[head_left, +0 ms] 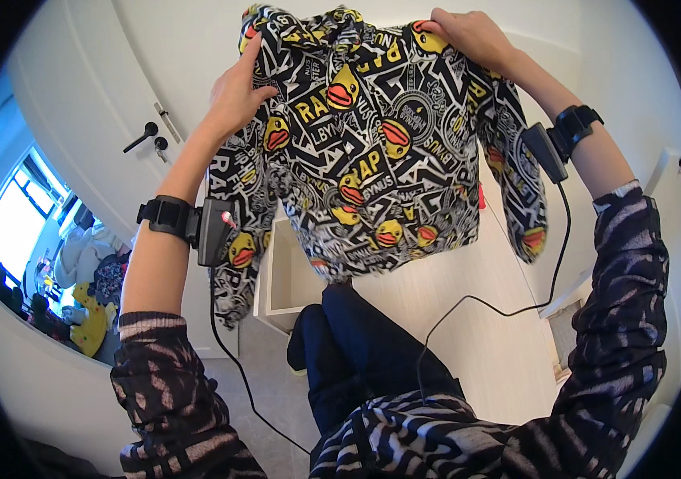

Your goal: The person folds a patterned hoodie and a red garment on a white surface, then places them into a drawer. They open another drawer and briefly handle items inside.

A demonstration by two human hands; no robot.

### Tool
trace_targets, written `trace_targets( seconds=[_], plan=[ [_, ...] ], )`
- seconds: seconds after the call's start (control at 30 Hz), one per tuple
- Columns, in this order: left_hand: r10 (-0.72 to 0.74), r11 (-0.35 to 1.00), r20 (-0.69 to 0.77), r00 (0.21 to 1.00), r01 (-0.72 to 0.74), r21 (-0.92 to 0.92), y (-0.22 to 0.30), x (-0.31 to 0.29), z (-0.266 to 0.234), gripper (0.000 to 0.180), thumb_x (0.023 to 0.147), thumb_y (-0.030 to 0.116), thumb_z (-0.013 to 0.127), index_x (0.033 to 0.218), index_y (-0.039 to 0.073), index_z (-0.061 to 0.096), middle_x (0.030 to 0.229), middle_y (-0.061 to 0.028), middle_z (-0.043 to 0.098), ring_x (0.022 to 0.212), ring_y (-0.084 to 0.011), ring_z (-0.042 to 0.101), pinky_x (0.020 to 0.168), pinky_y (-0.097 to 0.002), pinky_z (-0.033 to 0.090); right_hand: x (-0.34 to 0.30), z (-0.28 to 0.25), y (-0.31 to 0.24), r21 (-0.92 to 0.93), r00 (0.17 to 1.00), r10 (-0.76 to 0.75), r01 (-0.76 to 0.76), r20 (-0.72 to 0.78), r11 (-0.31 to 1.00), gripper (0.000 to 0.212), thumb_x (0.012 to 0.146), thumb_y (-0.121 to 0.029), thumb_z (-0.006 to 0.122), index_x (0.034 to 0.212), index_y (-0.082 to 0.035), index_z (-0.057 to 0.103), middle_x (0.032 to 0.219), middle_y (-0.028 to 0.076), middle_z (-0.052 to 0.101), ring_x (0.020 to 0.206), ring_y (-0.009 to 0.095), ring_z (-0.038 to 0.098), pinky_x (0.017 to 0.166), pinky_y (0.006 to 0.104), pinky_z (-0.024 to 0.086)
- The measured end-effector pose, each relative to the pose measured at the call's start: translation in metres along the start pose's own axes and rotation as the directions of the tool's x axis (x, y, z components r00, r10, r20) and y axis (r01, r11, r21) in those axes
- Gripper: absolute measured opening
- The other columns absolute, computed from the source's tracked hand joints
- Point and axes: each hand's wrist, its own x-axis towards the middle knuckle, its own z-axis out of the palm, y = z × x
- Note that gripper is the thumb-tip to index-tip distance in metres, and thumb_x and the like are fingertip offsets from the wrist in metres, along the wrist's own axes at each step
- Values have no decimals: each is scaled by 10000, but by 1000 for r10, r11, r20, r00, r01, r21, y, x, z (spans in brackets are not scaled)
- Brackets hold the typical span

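A hoodie [428,188] with a black, white and yellow duck print hangs spread out in front of me. Its bunched hood is at the top, and the two long sleeves dangle at the sides. My left hand [236,94] grips the left shoulder, with the thumb on the near side and most fingers hidden behind the cloth. At the opposite shoulder, my right hand [474,38] is closed on the fabric. The lower hem hangs loose above my legs and a pale wooden surface [468,335].
Below the hoodie, a pale open drawer or box [264,295] stands beside my legs. A white door [101,88] with a black handle [140,137] is at the left; past it are a window and a yellow plush toy [91,323]. Cables run from black devices on both forearms.
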Motion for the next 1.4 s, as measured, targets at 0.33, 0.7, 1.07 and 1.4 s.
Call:
trace_targets(
  seconds=[0.33, 0.7, 1.07, 1.4],
  plan=[
    [325, 923, -136, 936, -282, 263, -9, 22, -18, 917, 663, 143, 766, 1420, 159, 249, 1409, -169, 368, 1139, -380, 503, 891, -407, 475, -12, -44, -18, 71, 998, -4, 8, -62, 997, 212, 918, -295, 526, 900, -84, 520, 630, 136, 552, 547, 318, 562, 470, 380, 433],
    [190, 944, 131, 973, -218, 248, -102, 98, 157, 817, 732, 48, 676, 1411, 283, 287, 1503, -104, 216, 1032, -344, 574, 777, -401, 516, -59, 67, 9, -265, 837, 423, -345, 348, 900, 149, 935, -249, 477, 951, -109, 526, 675, 131, 574, 586, 295, 599, 526, 385, 476],
    [-111, 867, 823, 557, 459, -194, -150, -154, 334, 874, 694, 464, 751, 1394, 154, 331, 1343, -294, 365, 1199, -425, 437, 961, -478, 404, -270, 168, -235, -32, 222, 649, -934, 728, 355, 256, 794, -233, 647, 950, -32, 614, 897, 178, 616, 885, 348, 585, 798, 427, 464],
    [263, 965, 729, 632, -164, -205, -28, -207, 384, 686, 672, 151, 729, 1286, 285, 455, 1401, -176, 317, 1269, -442, 329, 903, -515, 436, -339, 137, -266, -685, -240, 835, -699, 496, 206, 634, 778, -134, 635, 1347, -171, 360, 1232, 252, 435, 1032, 427, 523, 804, 550, 438]
  ],
)
